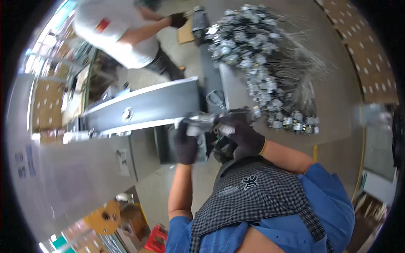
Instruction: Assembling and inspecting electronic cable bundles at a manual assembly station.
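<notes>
My left hand (186, 145), in a dark glove with pale fingertips, has its fingers closed around a grey metal part (201, 121), blurred by motion. My right hand (247, 140), gloved the same way, is closed at the right end of this part, its fingertips pressed together there. What kind of part it is, I cannot make out. Just beyond my right hand is a dark block-shaped fixture (239, 114) at the bench edge. A grey looped piece (215, 98) lies on the bench a little farther off.
A conveyor belt (160, 103) with a small round part (127, 114) on it runs leftward. Many small silvery motors with wires (257, 55) are heaped on the table (333, 109) at right. A co-worker in a white shirt (118, 33) stands across the belt. A red stool (156, 239) stands at lower left.
</notes>
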Available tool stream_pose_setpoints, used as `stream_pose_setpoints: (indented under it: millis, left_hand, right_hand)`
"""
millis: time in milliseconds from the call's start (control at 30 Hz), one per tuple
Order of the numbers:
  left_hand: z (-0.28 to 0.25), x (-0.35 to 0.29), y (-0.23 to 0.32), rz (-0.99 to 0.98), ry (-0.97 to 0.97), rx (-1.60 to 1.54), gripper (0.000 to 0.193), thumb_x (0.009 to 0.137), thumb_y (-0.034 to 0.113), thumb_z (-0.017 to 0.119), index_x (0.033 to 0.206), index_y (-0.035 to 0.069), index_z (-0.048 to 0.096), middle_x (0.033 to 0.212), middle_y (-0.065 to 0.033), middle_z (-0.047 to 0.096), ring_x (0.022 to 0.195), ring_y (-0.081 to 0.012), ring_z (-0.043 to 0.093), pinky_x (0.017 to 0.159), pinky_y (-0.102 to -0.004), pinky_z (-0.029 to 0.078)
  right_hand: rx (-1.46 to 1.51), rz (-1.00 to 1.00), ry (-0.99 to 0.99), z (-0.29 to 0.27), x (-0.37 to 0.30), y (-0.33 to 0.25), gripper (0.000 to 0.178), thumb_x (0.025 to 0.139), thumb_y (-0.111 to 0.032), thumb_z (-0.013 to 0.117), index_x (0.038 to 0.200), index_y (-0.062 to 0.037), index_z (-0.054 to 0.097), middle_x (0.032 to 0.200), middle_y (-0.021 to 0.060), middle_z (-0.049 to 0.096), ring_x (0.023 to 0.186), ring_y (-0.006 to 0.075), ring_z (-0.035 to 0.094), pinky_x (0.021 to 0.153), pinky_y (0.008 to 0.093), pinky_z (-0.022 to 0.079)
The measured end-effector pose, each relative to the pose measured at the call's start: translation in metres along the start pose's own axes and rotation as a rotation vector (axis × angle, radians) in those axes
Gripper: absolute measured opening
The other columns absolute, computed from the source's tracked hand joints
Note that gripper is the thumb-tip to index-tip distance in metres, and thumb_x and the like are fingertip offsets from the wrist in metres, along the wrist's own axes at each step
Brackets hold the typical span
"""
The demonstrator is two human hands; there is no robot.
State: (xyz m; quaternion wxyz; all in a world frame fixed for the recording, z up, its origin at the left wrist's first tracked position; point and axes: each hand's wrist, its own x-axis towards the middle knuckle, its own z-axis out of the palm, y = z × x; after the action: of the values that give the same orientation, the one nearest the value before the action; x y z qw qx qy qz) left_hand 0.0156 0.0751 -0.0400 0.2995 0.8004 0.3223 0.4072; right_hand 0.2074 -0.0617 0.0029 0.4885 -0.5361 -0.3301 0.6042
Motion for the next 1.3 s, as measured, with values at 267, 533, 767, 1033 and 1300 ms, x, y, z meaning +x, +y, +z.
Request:
stream_pose_setpoints:
  millis: [267, 533, 767, 1033, 1300]
  left_hand:
    - [0.085, 0.098, -0.157, -0.931, -0.020, -0.509, 0.034, 0.094, 0.017, 0.061, 0.126, 0.010, 0.069, 0.074, -0.0100, 0.066, 0.042, -0.0123, 0.047, 0.039, -0.0265, 0.033]
    - [0.037, 0.067, -0.220, -0.775, 0.034, 0.080, 0.061, 0.088, 0.017, 0.062, 0.145, -0.001, 0.049, 0.103, -0.0175, 0.071, 0.072, -0.0196, 0.064, 0.065, -0.0320, 0.051]
    - [0.016, 0.008, -0.031, -0.685, 0.135, -0.458, 0.055, 0.087, -0.001, 0.064, 0.141, 0.005, 0.056, 0.075, 0.0006, 0.057, 0.052, -0.0054, 0.046, 0.045, -0.0222, 0.035]
    - [0.022, -0.067, 0.082, -0.547, -0.232, -0.504, 0.052, 0.086, 0.006, 0.066, 0.137, 0.001, 0.060, 0.094, -0.0045, 0.068, 0.068, -0.0078, 0.058, 0.058, -0.0242, 0.048]
    - [0.060, -0.042, 0.111, -0.174, -0.839, -0.129, 0.054, 0.090, 0.024, 0.074, 0.137, 0.002, 0.058, 0.127, -0.0159, 0.067, 0.114, -0.0248, 0.066, 0.097, -0.0366, 0.051]
  right_hand:
    - [-0.105, -0.247, 1.077, -0.137, -0.072, 0.072, 0.028, 0.092, -0.024, 0.069, 0.111, -0.0052, 0.065, 0.100, 0.0107, 0.069, 0.091, 0.0256, 0.067, 0.081, 0.0387, 0.054]
    - [-0.604, -0.016, 1.006, -0.186, -0.062, 0.101, 0.044, 0.088, -0.034, 0.071, 0.122, -0.0086, 0.061, 0.112, 0.0208, 0.068, 0.104, 0.0383, 0.067, 0.088, 0.0467, 0.053]
    - [-1.047, 0.317, 0.889, -0.183, -0.047, 0.072, 0.069, 0.079, -0.038, 0.075, 0.136, -0.0068, 0.053, 0.129, 0.0241, 0.062, 0.113, 0.0434, 0.063, 0.096, 0.0479, 0.051]
    - [-0.695, -0.296, 0.787, -0.131, -0.092, 0.047, 0.045, 0.082, -0.027, 0.082, 0.118, -0.0063, 0.065, 0.100, 0.0126, 0.071, 0.091, 0.0288, 0.070, 0.084, 0.0406, 0.055]
    - [-0.733, -0.170, 0.346, -0.025, -0.121, 0.046, 0.047, 0.083, -0.026, 0.077, 0.123, -0.0082, 0.061, 0.104, 0.0156, 0.071, 0.094, 0.0328, 0.071, 0.083, 0.0435, 0.056]
